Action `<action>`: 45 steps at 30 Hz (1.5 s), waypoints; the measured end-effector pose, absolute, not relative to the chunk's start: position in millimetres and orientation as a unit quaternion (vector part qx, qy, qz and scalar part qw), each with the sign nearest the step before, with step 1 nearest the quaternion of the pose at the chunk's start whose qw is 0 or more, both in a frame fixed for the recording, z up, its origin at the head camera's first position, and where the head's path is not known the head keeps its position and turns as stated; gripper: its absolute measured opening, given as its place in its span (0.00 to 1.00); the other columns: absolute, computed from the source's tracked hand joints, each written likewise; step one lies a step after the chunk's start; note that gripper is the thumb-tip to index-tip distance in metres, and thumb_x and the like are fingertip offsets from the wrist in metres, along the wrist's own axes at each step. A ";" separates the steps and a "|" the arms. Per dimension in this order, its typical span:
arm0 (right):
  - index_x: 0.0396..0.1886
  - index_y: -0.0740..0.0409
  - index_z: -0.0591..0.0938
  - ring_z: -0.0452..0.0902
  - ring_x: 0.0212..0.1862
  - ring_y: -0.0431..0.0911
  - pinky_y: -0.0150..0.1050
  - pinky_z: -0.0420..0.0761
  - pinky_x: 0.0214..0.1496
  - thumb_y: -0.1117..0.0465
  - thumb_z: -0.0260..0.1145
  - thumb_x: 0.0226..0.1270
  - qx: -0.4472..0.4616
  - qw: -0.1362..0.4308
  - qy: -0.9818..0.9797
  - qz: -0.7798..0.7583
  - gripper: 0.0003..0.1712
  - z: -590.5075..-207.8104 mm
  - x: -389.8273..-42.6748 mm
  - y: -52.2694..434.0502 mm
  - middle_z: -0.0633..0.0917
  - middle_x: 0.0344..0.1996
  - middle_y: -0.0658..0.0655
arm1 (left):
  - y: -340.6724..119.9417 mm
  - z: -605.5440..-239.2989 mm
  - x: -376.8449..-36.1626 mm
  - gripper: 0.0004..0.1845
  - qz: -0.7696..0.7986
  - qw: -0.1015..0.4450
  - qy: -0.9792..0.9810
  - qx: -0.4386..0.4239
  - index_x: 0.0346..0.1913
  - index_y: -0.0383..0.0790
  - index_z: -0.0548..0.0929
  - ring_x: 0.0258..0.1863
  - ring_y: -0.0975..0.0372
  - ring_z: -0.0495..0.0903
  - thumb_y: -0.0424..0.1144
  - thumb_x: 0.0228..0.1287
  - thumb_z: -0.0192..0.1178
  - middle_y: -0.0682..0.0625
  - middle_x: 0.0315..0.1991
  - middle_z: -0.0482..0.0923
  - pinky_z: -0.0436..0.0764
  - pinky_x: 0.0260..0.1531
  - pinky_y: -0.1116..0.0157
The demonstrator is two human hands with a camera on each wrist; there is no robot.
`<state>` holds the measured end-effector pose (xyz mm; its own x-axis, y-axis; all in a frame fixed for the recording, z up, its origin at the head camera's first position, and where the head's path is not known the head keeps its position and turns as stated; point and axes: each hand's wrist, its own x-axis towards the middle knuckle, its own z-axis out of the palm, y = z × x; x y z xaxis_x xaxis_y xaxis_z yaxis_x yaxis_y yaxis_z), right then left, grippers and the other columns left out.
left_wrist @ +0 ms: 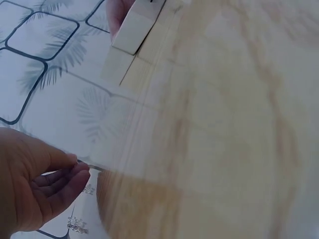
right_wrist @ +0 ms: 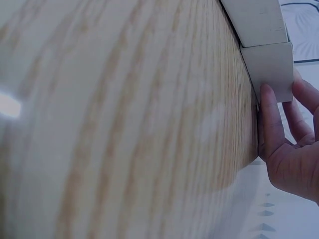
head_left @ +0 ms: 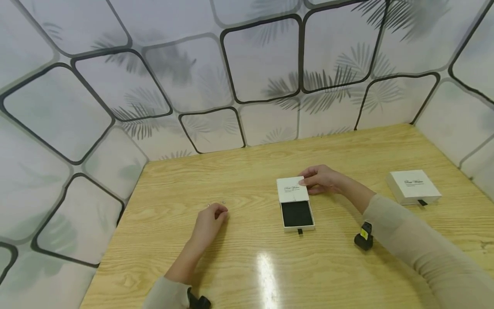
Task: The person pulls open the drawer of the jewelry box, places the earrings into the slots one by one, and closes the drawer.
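Observation:
My right hand (head_left: 320,179) grips the white sleeve of a slide-out jewelry box (head_left: 292,193), thumb on the printed top and fingers at its far end and side. The drawer (head_left: 297,213), lined in black, sticks out toward me with a small black tab. In the right wrist view the fingers (right_wrist: 270,112) press the sleeve (right_wrist: 271,69) low beside the table. My left hand (head_left: 208,223) is low over the table at left, thumb and fingertips together; I cannot tell whether they pinch anything. Just beyond it lie small sparkling pieces of jewelry (left_wrist: 77,225).
A second white box (head_left: 414,186), closed, with the same lettering and a black tab, sits at the right of the wooden table (head_left: 251,171). Patterned wall covering (head_left: 266,60) rises behind the table and along both sides. Dark wrist devices (head_left: 364,237) hang by the sleeves.

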<state>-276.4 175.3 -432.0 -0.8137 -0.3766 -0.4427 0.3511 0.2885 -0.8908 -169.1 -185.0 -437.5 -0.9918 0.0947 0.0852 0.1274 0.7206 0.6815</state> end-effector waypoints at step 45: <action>0.60 0.69 0.70 0.80 0.39 0.42 0.38 0.83 0.44 0.62 0.67 0.63 -0.009 0.314 0.743 -0.591 0.28 -428.9 -280.9 177.8 0.82 0.41 0.53 | -170.9 -433.8 -176.9 0.09 -0.535 -0.074 -0.840 -0.050 0.40 0.33 0.84 0.28 0.63 0.74 0.33 0.56 0.67 0.49 0.30 0.78 0.75 0.24 0.74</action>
<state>-280.9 177.8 -428.9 -0.8030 -0.3843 -0.4556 0.3575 0.3010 -0.8841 -176.9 -170.9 -433.8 -0.9842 0.1621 -0.0710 0.0043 0.4229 0.9062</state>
